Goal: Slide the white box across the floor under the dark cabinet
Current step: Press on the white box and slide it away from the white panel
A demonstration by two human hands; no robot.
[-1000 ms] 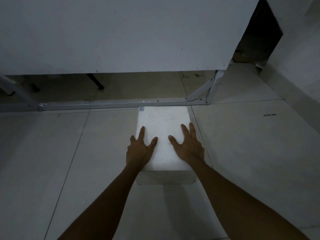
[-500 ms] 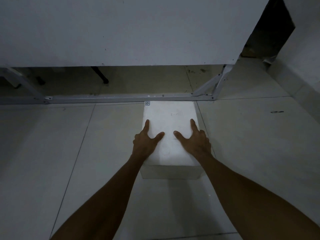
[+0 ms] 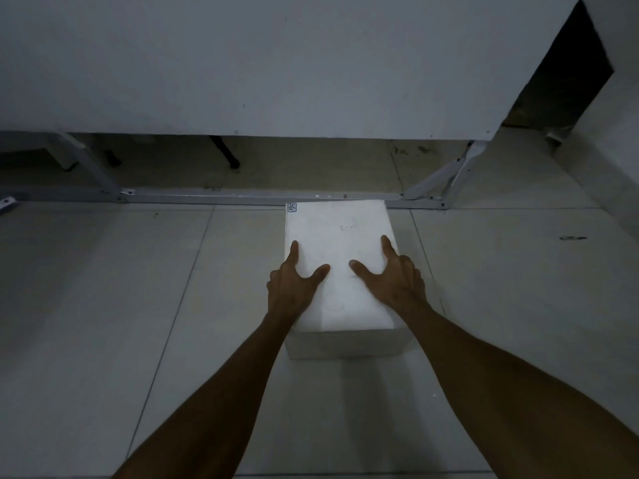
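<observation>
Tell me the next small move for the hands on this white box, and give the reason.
Probably lift the far end of the white box slightly before pushing on. Its far edge sits right at the metal floor rail of the frame, which looks raised above the tiled floor and would likely block a flat slide. The left hand and right hand lie flat on the lid, fingers over the side edges.

We see the white box (image 3: pixel 340 271) flat on the floor at centre frame, its far end touching the cabinet's (image 3: pixel 242 63) metal base rail (image 3: pixel 242 197).

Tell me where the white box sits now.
The white rectangular box sits on the tiled floor at centre, under both hands, its far end against the grey metal floor rail.
</observation>
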